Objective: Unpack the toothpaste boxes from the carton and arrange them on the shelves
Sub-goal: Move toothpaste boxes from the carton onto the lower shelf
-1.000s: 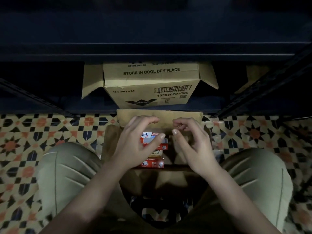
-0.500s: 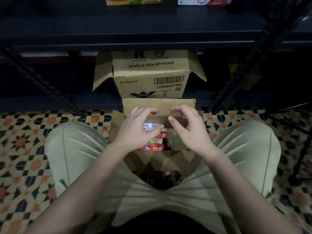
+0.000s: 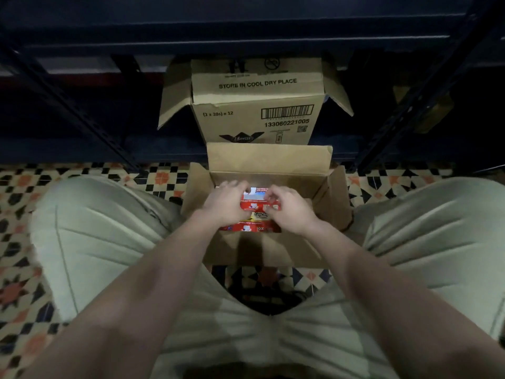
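Observation:
An open brown carton [image 3: 269,162] stands on the tiled floor between my knees. Inside it lie stacked red and white toothpaste boxes [image 3: 259,228]. Both hands are down in the carton on the top toothpaste box [image 3: 257,193]. My left hand [image 3: 225,205] curls over that box's left end. My right hand [image 3: 291,210] has its curled fingers on the right end. Much of the stack is hidden under the hands. Across the top of the view runs a dark metal shelf [image 3: 246,31].
A second open carton [image 3: 257,116], printed "STORE IN COOL DRY PLACE", sits on the lowest shelf right behind the first. Slanted dark shelf uprights [image 3: 82,110] [image 3: 410,105] flank it. My bent knees [image 3: 103,228] [image 3: 426,228] close in both sides of the carton.
Both hands dropped from hovering above the carton down onto the top toothpaste box. The view tilted, and the products on the upper shelf left the frame.

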